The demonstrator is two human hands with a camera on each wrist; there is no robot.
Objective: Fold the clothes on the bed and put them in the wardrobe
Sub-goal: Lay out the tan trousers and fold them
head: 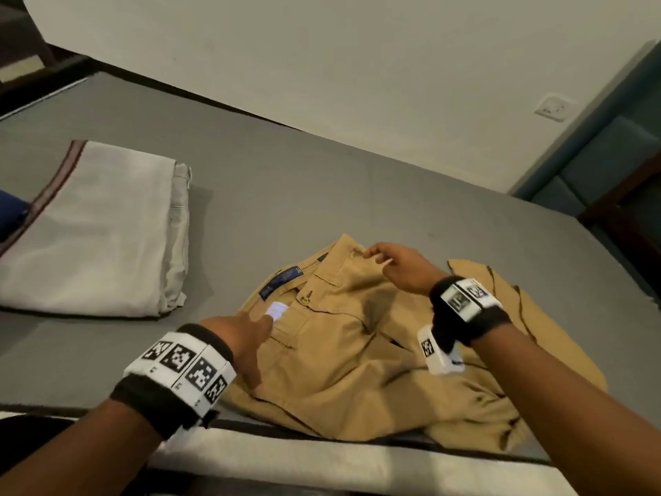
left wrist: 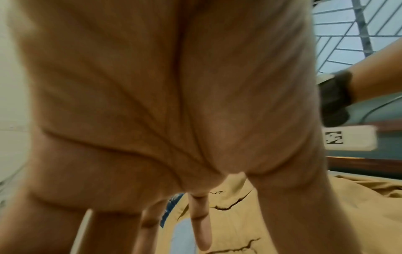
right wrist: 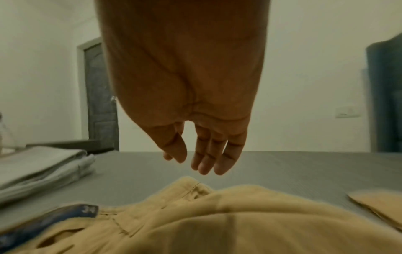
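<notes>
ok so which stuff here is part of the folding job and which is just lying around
Part of the job:
- tan trousers, unfolded, under both hands
- folded pale clothes, on the bed
- left hand
- right hand

Just there:
- wall socket
- grey door

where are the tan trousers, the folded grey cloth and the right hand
tan trousers [head: 343, 352]: head view, front panel below the waistband
folded grey cloth [head: 103, 238]: head view, middle of its top layer
right hand [head: 400, 266]: head view, back of the hand
</notes>
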